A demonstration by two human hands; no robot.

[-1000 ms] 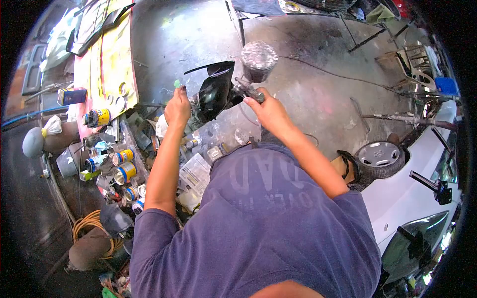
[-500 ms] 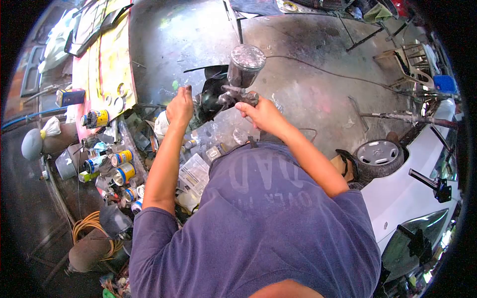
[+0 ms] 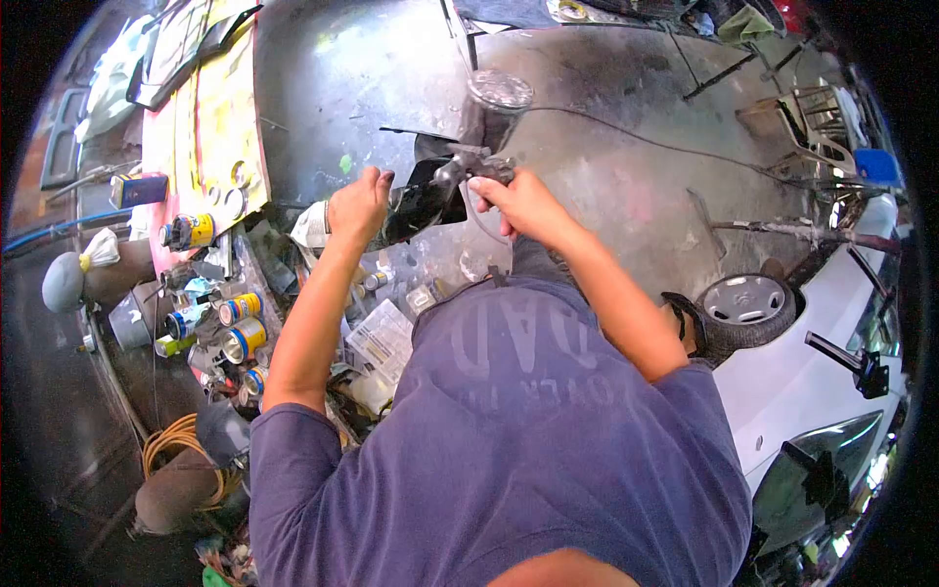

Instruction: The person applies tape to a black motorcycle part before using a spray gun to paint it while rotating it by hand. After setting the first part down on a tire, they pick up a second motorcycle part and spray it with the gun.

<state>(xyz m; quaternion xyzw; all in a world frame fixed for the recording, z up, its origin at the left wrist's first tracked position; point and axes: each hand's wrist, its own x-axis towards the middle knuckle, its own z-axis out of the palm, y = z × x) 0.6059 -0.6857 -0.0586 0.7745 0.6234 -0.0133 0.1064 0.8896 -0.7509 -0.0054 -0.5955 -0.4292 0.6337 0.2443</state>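
Observation:
My right hand (image 3: 523,205) is wrapped around the handle of a spray gun (image 3: 471,166), which has a large paint-stained cup (image 3: 501,91) on its far side. A pale hose curves down below that hand. My left hand (image 3: 358,205) is closed at the left end of a glossy black part (image 3: 421,207); the grip itself is mostly hidden. The gun's front points left, over this part and close to it. Whitish paper (image 3: 311,227) shows just left of my left hand.
Paint cans (image 3: 243,338) and papers (image 3: 383,342) crowd the left side, near a yellow-covered table (image 3: 201,108). A dark hose (image 3: 646,142) crosses the stained floor. To the right are a wheel (image 3: 745,305), a white car panel (image 3: 782,391) and a plastic chair (image 3: 782,127).
The spray gun and its cup have shifted slightly right, and the gun's hose shows more. The black part has turned, exposing more of its glossy face. My left hand has moved slightly.

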